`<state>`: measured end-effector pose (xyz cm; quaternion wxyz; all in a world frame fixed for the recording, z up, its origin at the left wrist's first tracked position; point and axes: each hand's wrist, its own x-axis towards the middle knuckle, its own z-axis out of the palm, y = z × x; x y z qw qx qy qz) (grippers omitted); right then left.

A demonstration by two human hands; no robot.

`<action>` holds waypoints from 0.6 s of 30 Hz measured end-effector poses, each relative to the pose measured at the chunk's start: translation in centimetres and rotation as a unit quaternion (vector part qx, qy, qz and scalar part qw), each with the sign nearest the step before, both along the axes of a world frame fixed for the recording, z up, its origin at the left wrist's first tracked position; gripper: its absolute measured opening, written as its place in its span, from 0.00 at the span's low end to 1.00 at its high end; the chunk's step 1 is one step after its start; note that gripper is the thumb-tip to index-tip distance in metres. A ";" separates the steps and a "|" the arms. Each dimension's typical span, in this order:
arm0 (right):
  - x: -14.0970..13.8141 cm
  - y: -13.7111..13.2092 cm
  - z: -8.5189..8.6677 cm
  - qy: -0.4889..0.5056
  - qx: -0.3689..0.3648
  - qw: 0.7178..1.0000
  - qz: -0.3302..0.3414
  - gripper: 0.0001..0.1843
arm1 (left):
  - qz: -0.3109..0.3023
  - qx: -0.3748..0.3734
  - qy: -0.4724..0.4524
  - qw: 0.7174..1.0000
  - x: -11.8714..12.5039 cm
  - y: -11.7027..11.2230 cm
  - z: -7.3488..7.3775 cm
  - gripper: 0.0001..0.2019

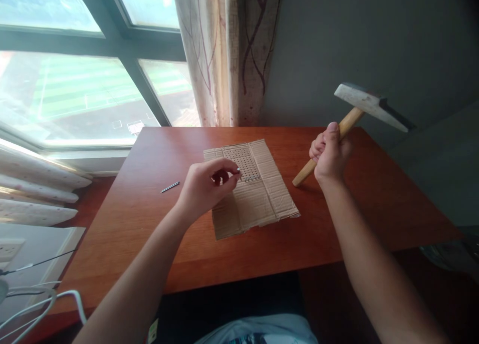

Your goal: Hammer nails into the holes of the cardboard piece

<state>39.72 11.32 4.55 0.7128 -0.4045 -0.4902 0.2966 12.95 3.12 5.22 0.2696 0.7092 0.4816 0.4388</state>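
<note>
My left hand [211,184] is over the cardboard [258,204], thumb and forefinger pinching a small nail [238,170] whose shiny head shows at the fingertips. The cardboard lies flat and has a grid of small holes [243,159] in its upper part. Along the lower edge of that grid runs a short row of small nails [252,179]. To the right, my right hand [332,152] is closed round the wooden handle of a hammer [361,102]. The hammer's metal head is raised, away from the cardboard.
A slim metal piece [170,187] lies left of the cardboard on the brown wooden table [149,239]. A window [86,94] and a patterned curtain [209,54] stand behind, with a grey wall [318,49] at right. White cables [67,292] hang at lower left.
</note>
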 end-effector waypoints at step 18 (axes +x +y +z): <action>-0.4 0.6 0.2 -0.032 -0.014 0.999 -0.017 0.33 | 0.025 0.053 0.051 0.997 -0.4 0.7 -2.6 0.03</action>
